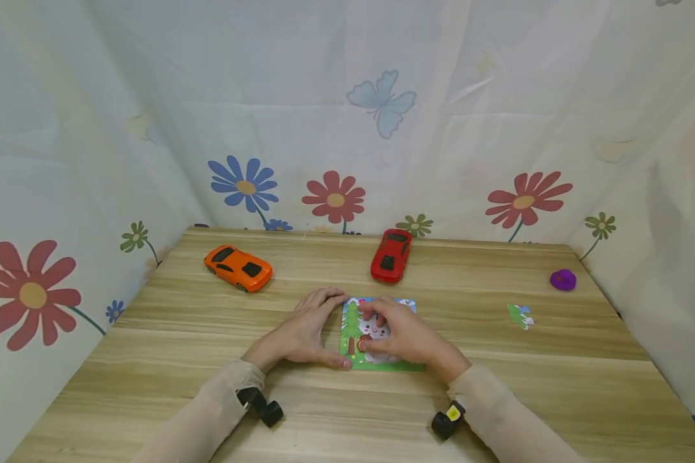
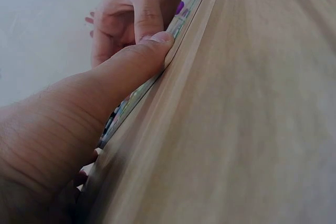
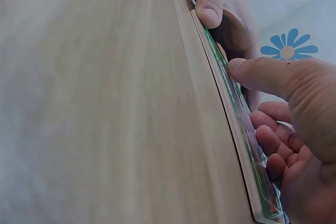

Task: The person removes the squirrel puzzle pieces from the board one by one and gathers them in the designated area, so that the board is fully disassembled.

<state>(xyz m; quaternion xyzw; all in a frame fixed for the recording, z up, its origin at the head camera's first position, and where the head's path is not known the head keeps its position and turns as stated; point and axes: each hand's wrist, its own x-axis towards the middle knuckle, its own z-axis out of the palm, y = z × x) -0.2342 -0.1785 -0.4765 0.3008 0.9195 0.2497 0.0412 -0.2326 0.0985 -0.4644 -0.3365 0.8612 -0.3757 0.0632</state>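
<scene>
A picture puzzle [image 1: 350,321] with a white smiling figure, a green tree and grass lies on the wooden table. At its left side is my left hand [image 1: 301,331], its fingers by the upper corner and its thumb on the lower corner, holding the edge. Over the middle of the picture is my right hand [image 1: 402,334]. Its thumb touches the face of the puzzle, while the other fingers rest loosely bent on it in the right wrist view. The right hand hides part of the picture. A loose puzzle piece [image 1: 519,316] lies further right.
Behind the puzzle stands a red toy car [image 1: 390,257], and an orange toy car [image 1: 237,268] is at the back left. A small purple object [image 1: 563,280] sits near the right edge of the table [image 1: 208,334]. A flower-print curtain [image 1: 440,161] encloses the back and sides.
</scene>
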